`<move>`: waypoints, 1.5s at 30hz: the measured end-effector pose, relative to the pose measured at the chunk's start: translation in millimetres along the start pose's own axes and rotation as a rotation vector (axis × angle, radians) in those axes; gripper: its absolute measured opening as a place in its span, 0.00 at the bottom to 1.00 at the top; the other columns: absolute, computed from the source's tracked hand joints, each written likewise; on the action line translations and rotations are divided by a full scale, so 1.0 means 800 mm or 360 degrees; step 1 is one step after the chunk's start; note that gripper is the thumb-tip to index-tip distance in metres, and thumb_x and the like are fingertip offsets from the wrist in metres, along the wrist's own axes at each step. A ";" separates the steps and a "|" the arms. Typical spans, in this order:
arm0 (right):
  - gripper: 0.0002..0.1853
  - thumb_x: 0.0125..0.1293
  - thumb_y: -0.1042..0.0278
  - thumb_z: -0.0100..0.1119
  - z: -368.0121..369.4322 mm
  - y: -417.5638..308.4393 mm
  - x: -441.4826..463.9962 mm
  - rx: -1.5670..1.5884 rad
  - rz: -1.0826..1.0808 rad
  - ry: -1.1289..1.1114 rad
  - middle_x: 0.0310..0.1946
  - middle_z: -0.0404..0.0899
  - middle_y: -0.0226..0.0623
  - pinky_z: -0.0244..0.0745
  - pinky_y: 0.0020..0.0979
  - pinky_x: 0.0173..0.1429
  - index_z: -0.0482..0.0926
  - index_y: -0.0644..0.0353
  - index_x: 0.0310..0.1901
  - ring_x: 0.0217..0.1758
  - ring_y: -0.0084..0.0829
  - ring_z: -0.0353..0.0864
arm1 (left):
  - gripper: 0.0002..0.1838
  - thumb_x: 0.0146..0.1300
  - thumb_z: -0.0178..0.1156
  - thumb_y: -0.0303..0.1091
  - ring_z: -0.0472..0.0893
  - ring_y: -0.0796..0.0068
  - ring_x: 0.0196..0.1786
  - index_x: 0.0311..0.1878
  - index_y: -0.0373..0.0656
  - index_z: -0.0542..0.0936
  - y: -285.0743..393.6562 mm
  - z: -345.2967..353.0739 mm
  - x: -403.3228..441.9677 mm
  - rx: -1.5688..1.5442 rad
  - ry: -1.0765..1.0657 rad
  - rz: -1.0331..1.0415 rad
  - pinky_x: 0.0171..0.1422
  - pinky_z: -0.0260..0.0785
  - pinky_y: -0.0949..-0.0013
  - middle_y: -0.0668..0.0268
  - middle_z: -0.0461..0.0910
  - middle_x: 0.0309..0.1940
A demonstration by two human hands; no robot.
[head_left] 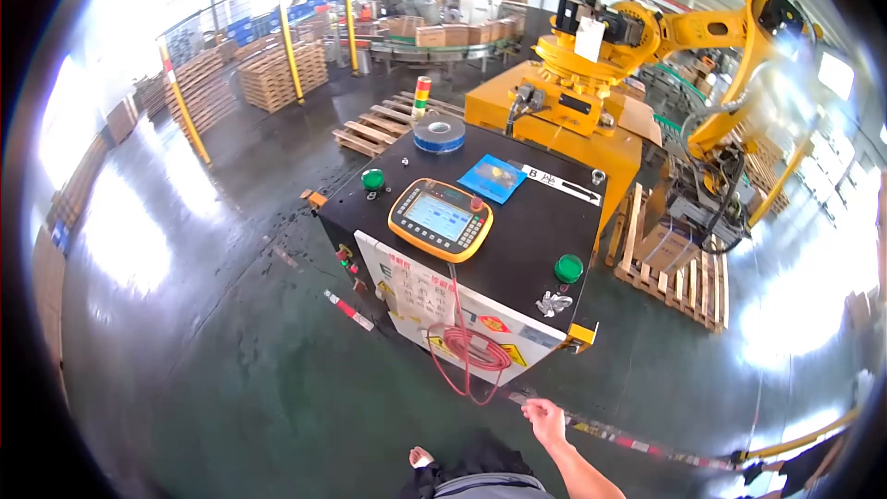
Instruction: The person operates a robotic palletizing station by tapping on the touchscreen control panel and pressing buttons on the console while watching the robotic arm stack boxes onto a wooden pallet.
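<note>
At the bottom centre right, my right hand [545, 420] reaches up from a bare forearm with its fingers curled together; nothing shows in it. It is in front of the cabinet, below a coiled red cable [476, 351] hanging on the white front panel [388, 263]. On the black cabinet top [545, 231] lies a yellow teach pendant [441, 219] with a lit screen. A blue packet [492, 178], a roll of blue tape [439, 134], two green buttons [569, 268] and some keys [553, 303] are also there. My left hand is not in view.
Behind the cabinet stands a large yellow robot arm [711, 30], its tool over a carton [667, 248] on a pallet [707, 291]. Stacked pallets [282, 74] and yellow posts [290, 55] are at the left back. A conveyor [434, 51] runs behind. Striped tape [637, 445] marks the floor.
</note>
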State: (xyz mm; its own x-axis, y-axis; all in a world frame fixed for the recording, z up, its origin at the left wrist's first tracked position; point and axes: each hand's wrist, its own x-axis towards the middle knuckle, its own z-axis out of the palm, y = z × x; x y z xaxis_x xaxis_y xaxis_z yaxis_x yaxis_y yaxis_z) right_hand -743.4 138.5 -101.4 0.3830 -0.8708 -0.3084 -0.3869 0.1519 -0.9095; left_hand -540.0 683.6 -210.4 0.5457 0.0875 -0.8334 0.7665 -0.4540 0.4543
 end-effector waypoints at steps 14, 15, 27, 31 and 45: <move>0.09 0.82 0.78 0.57 0.205 -0.334 0.207 0.0350 -0.0689 0.0561 0.46 0.90 0.34 0.84 0.26 0.51 0.81 0.65 0.59 0.42 0.21 0.88 | 0.19 0.83 0.60 0.36 0.84 0.55 0.66 0.68 0.34 0.80 0.701 0.022 0.132 0.0695 0.0299 0.1779 0.73 0.74 0.58 0.52 0.85 0.63; 0.09 0.82 0.78 0.57 0.208 -0.354 0.217 0.0329 -0.0688 0.0590 0.46 0.90 0.34 0.84 0.26 0.51 0.81 0.65 0.59 0.42 0.21 0.88 | 0.20 0.83 0.60 0.37 0.83 0.53 0.68 0.70 0.34 0.78 0.760 0.041 0.128 0.0749 0.0312 0.1885 0.75 0.73 0.57 0.49 0.84 0.65; 0.09 0.76 0.78 0.55 0.342 -0.536 0.373 -0.0675 -0.0830 0.0461 0.41 0.90 0.51 0.81 0.50 0.42 0.76 0.56 0.53 0.38 0.56 0.90 | 0.34 0.73 0.64 0.29 0.63 0.40 0.85 0.80 0.35 0.68 1.094 0.374 0.101 0.1192 -0.0413 0.3565 0.89 0.55 0.43 0.47 0.66 0.82; 0.08 0.75 0.78 0.56 0.366 -0.526 0.405 -0.0922 -0.0712 0.0490 0.38 0.89 0.52 0.82 0.51 0.43 0.75 0.58 0.52 0.37 0.56 0.89 | 0.40 0.75 0.64 0.32 0.57 0.37 0.88 0.85 0.33 0.58 1.105 0.381 0.111 0.1133 -0.0081 0.3390 0.91 0.46 0.39 0.41 0.58 0.85; 0.11 0.73 0.87 0.51 0.299 -0.505 0.327 -0.0571 -0.0610 0.0797 0.49 0.93 0.42 0.81 0.31 0.41 0.78 0.61 0.48 0.36 0.31 0.91 | 0.35 0.89 0.40 0.52 0.58 0.49 0.89 0.86 0.38 0.57 1.104 0.410 0.163 0.1324 0.0117 0.2745 0.93 0.43 0.46 0.51 0.64 0.84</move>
State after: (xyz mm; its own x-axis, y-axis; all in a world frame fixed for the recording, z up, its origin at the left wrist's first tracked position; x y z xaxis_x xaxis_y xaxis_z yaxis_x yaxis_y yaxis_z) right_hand -286.0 -38.9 118.4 0.1502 -0.9548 0.2564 -0.5866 -0.2949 -0.7543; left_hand 97.2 3.0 -21.4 0.4542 -0.8339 0.3136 -0.8620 -0.3224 0.3913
